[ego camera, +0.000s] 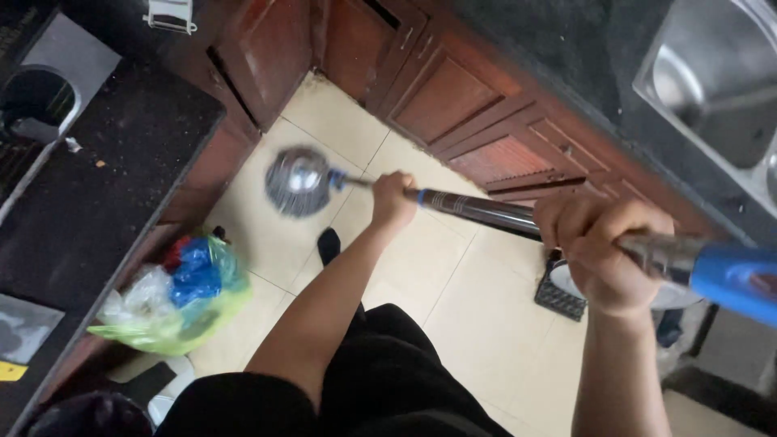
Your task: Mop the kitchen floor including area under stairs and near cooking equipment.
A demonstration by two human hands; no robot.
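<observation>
Your left hand is clenched around the mop pole near its round grey mop head, which hangs blurred above the tiled floor. Your right hand grips the pole beside the blue handle.

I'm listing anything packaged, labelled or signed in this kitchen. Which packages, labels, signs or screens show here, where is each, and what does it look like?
Plastic bags: on the floor by the left-hand counter, bunched; pale green outside, blue, red and clear inside.
Yellow tag or sticker: left edge on the dark counter, small, flat; too little shows to tell which.
No signs or screens in view.
</observation>
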